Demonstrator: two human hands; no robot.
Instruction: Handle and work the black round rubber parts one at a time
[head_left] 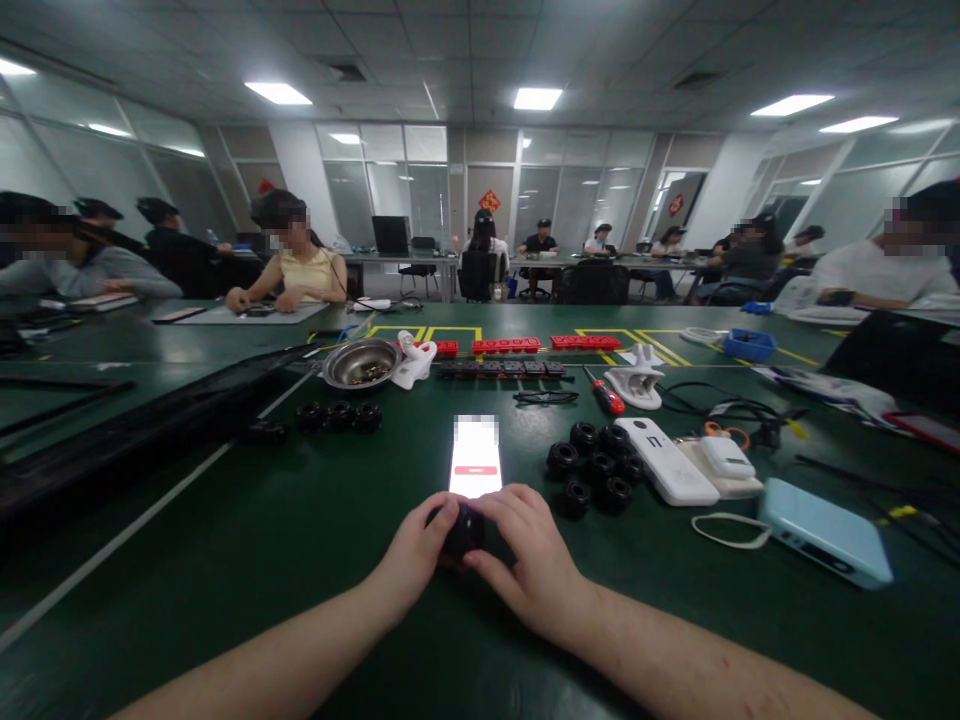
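Both the left hand (pixel 417 552) and right hand (pixel 537 562) clasp a black part (pixel 468 530). Just beyond, a phone (pixel 475 452) lies lit.

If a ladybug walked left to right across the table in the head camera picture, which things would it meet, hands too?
Long black object, left hand, round black part, right hand, long white case, light blue box.
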